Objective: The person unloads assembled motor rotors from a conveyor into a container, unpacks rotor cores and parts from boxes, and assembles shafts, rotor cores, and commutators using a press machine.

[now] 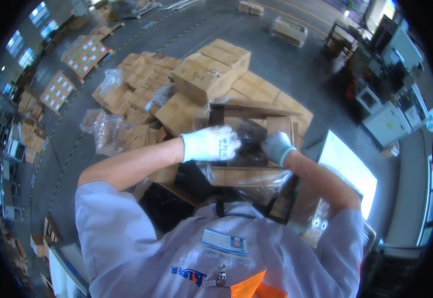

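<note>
Head view, centre of the frame: an open cardboard box (pixel 246 177) sits with its flaps folded outward, and a dark, blurred item (pixel 250 133) lies inside it. At the box's left side, the left hand (pixel 212 143), in a white glove, reaches over the opening, its fingers bent toward the dark item; blur hides whether they grip anything. The right hand (pixel 277 147), gloved too, is at the box's right side with its fingers curled inward; whether it holds something I cannot tell. Clear plastic wrap (pixel 263 192) hangs below the near flap. Stacked cartons (pixel 209 72) rise above the box, toward the upper middle, and bubble wrap (pixel 103 131) lies left of centre. A white panel (pixel 350 171) stands at the right, below a white cabinet (pixel 386 121).
</note>
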A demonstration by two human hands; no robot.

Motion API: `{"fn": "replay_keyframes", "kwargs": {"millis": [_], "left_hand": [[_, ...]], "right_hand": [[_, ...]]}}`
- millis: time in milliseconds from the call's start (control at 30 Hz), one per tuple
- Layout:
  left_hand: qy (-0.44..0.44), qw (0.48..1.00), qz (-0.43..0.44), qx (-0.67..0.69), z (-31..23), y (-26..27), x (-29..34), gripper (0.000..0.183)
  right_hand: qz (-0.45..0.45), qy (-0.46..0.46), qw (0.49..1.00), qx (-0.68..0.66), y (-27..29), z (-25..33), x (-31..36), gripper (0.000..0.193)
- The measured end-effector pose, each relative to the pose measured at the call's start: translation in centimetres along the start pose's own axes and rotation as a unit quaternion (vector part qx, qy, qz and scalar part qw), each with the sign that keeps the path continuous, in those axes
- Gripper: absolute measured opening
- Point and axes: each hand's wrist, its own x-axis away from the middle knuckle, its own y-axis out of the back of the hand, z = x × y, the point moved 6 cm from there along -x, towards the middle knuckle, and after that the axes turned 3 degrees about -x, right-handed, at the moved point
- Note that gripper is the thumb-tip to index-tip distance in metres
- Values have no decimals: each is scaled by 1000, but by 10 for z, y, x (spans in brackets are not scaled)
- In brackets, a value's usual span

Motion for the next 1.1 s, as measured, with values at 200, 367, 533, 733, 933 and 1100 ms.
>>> {"fn": "replay_keyframes", "kwargs": {"millis": [200, 367, 533, 733, 933, 1100], "left_hand": [[136, 984, 98, -58, 9, 12, 95, 32], [476, 862, 168, -55, 30, 45, 179, 103], [514, 807, 243, -160, 30, 94, 231, 47], [621, 758, 185, 71, 13, 76, 349, 46], [704, 680, 150, -140, -1, 8, 451, 53], [794, 533, 274, -106, -19, -144, 529, 57]], "right_hand": [[-147, 3, 975, -166, 84, -41, 45, 19], [-262, 289, 898, -202, 176, -6, 53, 43], [-424, 377, 824, 9, 208, 40, 3, 61], [-401, 416, 811, -89, 212, 71, -111, 80], [-464, 228, 811, -274, 236, 68, -172, 59], [-341, 198, 863, -317, 155, 62, -166, 51]]}}
